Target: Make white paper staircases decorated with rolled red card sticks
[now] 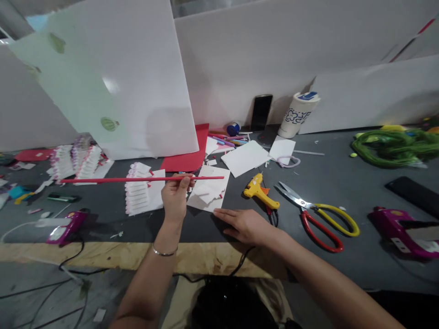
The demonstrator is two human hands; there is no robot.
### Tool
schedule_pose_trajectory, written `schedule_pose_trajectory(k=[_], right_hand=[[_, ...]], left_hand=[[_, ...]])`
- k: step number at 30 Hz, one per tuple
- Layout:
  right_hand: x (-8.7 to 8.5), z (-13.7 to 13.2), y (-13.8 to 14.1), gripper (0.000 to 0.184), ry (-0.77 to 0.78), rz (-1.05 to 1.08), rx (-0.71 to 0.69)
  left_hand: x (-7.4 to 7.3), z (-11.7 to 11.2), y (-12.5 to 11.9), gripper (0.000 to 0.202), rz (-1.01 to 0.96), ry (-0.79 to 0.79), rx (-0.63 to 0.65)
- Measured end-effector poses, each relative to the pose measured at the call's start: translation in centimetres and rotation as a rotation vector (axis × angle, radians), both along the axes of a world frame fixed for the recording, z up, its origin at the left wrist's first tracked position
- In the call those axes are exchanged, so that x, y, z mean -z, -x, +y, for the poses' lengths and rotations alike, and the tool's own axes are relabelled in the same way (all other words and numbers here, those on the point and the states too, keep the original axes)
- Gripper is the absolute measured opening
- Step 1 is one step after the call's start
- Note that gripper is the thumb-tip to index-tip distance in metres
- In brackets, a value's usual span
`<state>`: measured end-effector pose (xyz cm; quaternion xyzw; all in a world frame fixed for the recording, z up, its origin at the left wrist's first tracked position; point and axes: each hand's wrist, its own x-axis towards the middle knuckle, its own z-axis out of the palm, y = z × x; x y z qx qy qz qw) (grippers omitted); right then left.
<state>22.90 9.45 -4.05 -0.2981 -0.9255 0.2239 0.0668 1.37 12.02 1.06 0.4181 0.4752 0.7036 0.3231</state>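
Pinched in my left hand [177, 194] is a long, thin red stick [113, 180] that looks like a pipe cleaner, held level above the table. Its right end reaches over a white card [197, 201] bearing white paper scraps and small red bits. My right hand [245, 224] lies flat with fingers stretched out, fingertips at that card's lower right corner. Left of my left hand sits another white card [157, 194] with a row of pale pink-tipped pieces [137, 192]. A yellow glue gun [259, 192] and scissors [308, 205] with red and yellow handles rest to the right.
A white cup [297, 116] and a phone [261, 112] stand at the back against white boards [240, 59]. Green strands [387, 148] and a magenta device [404, 230] are at right. Another magenta device [68, 227] and a red sheet [187, 155] lie leftward. Cables hang over the front edge.
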Motion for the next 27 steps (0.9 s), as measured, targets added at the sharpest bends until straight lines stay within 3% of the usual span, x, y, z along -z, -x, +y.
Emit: schedule_pose_trajectory(k=[3, 8, 12, 18, 23, 27], right_hand=[[0.2, 0.1, -0.1, 0.053, -0.011, 0.055, -0.003], [0.0, 0.7, -0.6, 0.028, -0.065, 0.234, -0.047], [-0.5, 1.5, -1.8, 0.042, -0.181, 0.362, 0.058], [-1.2, 0.9, -2.1, 0.024, -0.159, 0.61, 0.076], [-1.7, 0.3, -1.7, 0.031, -0.334, 0.563, 0.166], [-1.8, 0.4, -1.7, 0.029, -0.359, 0.565, 0.195]], left_hand=[[-0.1, -0.6, 0.1, 0.036, 0.023, 0.022, -0.015], [-1.0, -2.2, 0.3, 0.036, 0.138, 0.063, 0.01], [-1.8, -3.9, 0.3, 0.031, 0.262, 0.097, 0.082], [-1.5, -6.1, -0.8, 0.021, 0.457, 0.128, 0.163], [-1.9, -6.6, -1.5, 0.017, 0.551, 0.093, 0.164], [-2.3, -6.6, -2.1, 0.016, 0.635, 0.076, 0.214]])
